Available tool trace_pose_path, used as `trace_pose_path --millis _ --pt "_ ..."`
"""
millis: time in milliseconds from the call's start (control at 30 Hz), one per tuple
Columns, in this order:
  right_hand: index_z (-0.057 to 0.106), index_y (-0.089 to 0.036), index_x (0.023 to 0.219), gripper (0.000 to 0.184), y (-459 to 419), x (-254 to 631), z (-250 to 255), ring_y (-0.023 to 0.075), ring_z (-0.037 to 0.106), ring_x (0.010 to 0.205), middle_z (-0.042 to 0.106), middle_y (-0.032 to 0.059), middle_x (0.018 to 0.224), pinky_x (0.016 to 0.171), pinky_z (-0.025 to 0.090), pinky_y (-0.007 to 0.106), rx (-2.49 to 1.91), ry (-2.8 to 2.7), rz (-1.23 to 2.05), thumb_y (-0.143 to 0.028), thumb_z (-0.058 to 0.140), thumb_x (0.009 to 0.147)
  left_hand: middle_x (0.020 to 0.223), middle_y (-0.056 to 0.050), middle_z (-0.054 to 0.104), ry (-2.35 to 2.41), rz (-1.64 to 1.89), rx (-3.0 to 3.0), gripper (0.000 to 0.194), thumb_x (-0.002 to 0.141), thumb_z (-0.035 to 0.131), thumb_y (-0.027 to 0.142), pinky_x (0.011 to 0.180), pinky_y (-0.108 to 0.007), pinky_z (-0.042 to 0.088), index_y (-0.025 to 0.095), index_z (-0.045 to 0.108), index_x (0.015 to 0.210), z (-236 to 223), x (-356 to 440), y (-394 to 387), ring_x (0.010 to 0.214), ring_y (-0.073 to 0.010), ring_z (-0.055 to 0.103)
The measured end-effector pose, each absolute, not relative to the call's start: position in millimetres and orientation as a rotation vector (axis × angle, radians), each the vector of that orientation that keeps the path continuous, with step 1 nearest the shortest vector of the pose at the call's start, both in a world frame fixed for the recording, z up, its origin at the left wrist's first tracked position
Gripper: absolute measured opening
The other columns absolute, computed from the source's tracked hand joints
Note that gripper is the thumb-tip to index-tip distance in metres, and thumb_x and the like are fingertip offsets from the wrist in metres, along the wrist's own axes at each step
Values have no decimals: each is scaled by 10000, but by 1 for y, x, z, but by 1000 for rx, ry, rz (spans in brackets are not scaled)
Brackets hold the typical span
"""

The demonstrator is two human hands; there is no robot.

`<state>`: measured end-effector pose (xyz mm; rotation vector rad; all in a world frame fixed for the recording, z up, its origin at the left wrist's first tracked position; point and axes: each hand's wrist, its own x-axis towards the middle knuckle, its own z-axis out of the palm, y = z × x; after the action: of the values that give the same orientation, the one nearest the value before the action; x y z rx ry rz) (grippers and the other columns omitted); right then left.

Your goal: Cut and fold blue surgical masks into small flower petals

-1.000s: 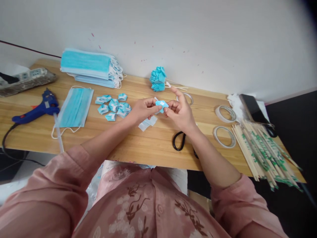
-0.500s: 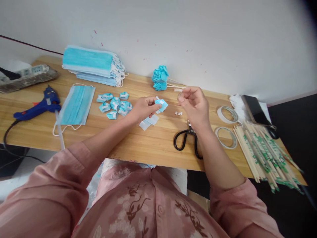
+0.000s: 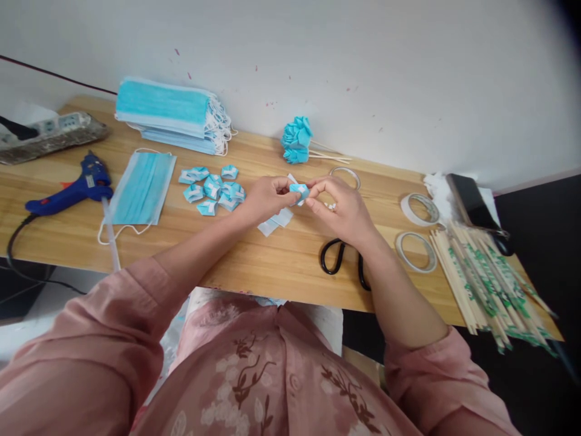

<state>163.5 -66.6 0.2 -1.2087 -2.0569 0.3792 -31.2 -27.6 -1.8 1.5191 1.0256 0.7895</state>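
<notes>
Between finger and thumb, my left hand [image 3: 270, 197] holds a small folded piece of blue mask fabric [image 3: 298, 190], with a white bit of tape on its face. My right hand [image 3: 342, 209] is closed at the piece's right edge, thumb and forefinger pinching there. On the table below lie cut strips of pale fabric [image 3: 275, 222]. Black-handled scissors [image 3: 333, 257] rest under my right wrist, their blades hidden. A few tiny white tape bits [image 3: 331, 207] show partly beside my right fingers. Several similar folded blue pieces [image 3: 212, 187] lie left of my left hand.
Blue fabric flowers [image 3: 296, 139] on sticks lie by the wall, near a tape roll [image 3: 345, 177]. Stacked masks [image 3: 163, 112], a single mask [image 3: 143, 188], a glue gun [image 3: 75, 194] and a power strip [image 3: 54, 136] are leftward. Rightward are tape rolls [image 3: 416, 252], wrapped chopsticks [image 3: 485, 284] and a phone [image 3: 472, 200].
My right hand has moved left and down from near the tape roll by the flowers to the folded blue piece, and now pinches its edge. My left hand keeps hold of the piece.
</notes>
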Motion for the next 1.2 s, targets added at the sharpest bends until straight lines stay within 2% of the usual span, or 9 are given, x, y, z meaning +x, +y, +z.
trace_pose_path --millis 333,633,900,1100,1200 --pt "611 -262 849 59 -66 163 0 251 706 874 775 24 923 823 522 404 -1272 -2039 367 -280 638 898 491 63 449 1042 773 1563 221 796 649 216 493 -222 270 171 551 603 -1 -31 -28 473 -68 380" --pt "631 -264 845 65 -65 164 -4 218 679 779 767 10 869 767 512 363 -1310 -2021 350 -290 646 902 528 63 446 1016 768 1577 218 799 655 219 490 -228 266 174 545 617 -3 -31 -28 490 -70 381" --pt "635 -257 835 58 -66 164 -3 211 674 765 762 8 852 740 499 355 -1311 -1995 345 -277 654 886 550 60 449 1000 773 1584 253 810 670 240 502 -234 271 179 525 611 -6 -33 -29 510 -71 387" --pt "620 -256 822 60 -66 163 -2 207 664 754 758 11 857 742 496 360 -1338 -1996 375 -251 648 874 578 57 460 993 759 1574 187 809 667 260 509 -238 274 172 576 672 -8 -32 -27 527 -77 397" --pt "617 -252 805 66 -67 162 -2 193 654 728 753 6 835 721 492 343 -1346 -1980 367 -251 645 865 570 59 447 984 758 1592 230 804 671 272 513 -241 265 176 543 639 -8 -32 -27 523 -73 380"
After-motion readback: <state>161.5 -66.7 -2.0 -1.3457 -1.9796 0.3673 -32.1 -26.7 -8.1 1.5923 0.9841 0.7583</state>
